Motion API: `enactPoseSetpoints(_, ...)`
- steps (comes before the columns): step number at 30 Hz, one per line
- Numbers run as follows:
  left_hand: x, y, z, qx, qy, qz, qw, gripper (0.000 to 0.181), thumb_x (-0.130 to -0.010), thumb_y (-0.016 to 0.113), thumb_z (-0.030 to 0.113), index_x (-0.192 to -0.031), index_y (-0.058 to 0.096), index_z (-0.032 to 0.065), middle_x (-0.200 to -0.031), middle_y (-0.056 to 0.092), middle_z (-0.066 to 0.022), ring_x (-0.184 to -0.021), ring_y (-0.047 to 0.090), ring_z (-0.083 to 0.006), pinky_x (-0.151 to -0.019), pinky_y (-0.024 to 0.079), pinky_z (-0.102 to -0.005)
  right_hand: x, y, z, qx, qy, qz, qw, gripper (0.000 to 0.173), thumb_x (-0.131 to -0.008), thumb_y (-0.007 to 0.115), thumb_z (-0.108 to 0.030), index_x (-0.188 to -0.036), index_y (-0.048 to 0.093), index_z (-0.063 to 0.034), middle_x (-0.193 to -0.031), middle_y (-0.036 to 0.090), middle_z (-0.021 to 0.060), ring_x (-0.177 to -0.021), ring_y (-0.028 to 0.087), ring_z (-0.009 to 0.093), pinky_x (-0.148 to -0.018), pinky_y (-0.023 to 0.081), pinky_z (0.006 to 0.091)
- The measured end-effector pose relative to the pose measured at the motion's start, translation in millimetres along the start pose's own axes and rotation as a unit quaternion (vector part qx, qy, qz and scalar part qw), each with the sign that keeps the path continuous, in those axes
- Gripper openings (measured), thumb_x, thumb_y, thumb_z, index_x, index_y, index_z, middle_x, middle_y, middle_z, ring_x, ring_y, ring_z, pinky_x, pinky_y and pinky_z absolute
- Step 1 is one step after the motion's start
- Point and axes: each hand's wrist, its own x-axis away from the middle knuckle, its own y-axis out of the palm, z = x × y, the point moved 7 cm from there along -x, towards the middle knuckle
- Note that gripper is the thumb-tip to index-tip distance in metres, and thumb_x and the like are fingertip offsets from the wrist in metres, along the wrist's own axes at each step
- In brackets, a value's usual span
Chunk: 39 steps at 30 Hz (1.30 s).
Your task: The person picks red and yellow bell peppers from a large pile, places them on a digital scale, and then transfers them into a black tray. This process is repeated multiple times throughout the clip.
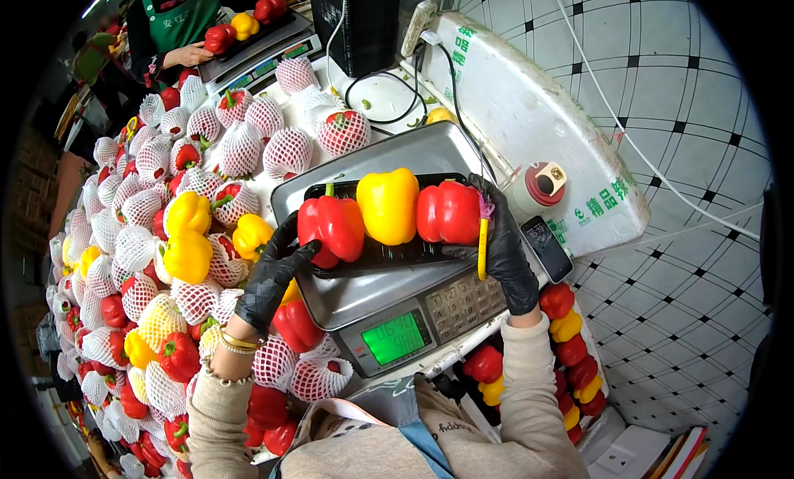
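Three bell peppers lie side by side in a black plastic tray (pixel 397 255): a red bell pepper (pixel 332 231) at left, a yellow bell pepper (pixel 388 206) in the middle, another red bell pepper (pixel 450 213) at right. The tray is over the steel pan (pixel 347 302) of a digital scale (pixel 397 339) with a lit green display. My black-gloved left hand (pixel 273 274) grips the tray's left end, thumb against the red pepper. My right hand (pixel 505 255), also gloved, holds the right end. A thin yellow tool (pixel 482 249) with a purple tie hangs at its palm.
Many peppers in white foam nets (pixel 149 212) heap at left; bare yellow peppers (pixel 188 255) lie among them. At right are a lidded cup (pixel 536 184), a phone (pixel 546 249) and a foam box lid (pixel 546 119). Cables (pixel 403 116) run behind. Another person's hand (pixel 189 54) touches peppers on a second scale.
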Motion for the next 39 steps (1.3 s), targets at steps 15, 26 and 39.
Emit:
enactPoseSetpoints(15,-3,-13,-12,0.04,0.012,-0.009,0.999,0.054,-0.085,0.057,0.016,-0.133,0.034,0.0048,-0.121,0.049,-0.0055,-0.104,0.049,-0.0118,-0.087,0.04,-0.0245,-6,-49,-39,-0.019,0.022,0.154,0.988,0.04,-0.091,0.045,-0.026,-0.125,0.042,-0.0051,-0.113,0.054,0.0098,-0.095,0.055,0.015,-0.072,0.046,0.0246)
enactPoseSetpoints(26,-32,1,-14,0.154,-0.054,-0.025,0.986,0.054,-0.08,0.064,0.017,-0.124,0.04,0.0007,-0.112,0.054,-0.0092,-0.101,0.055,-0.0184,-0.086,0.045,-0.03,-1,-14,13,0.059,-0.009,0.104,0.993,0.026,-0.088,0.05,-0.024,-0.103,0.053,-0.0031,-0.082,0.062,0.0102,-0.07,0.061,0.019,-0.06,0.046,0.0307)
enactPoseSetpoints(39,-3,42,22,-0.028,0.067,-0.087,0.994,0.052,-0.082,0.06,0.024,-0.128,0.039,0.0079,-0.118,0.052,-0.0079,-0.104,0.054,-0.0225,-0.077,0.05,-0.0371,74,-63,-64,0.028,0.075,0.333,0.94,0.068,-0.065,0.072,-0.048,-0.101,0.044,0.0033,-0.073,0.058,0.0213,-0.068,0.059,0.036,-0.062,0.045,0.0433)
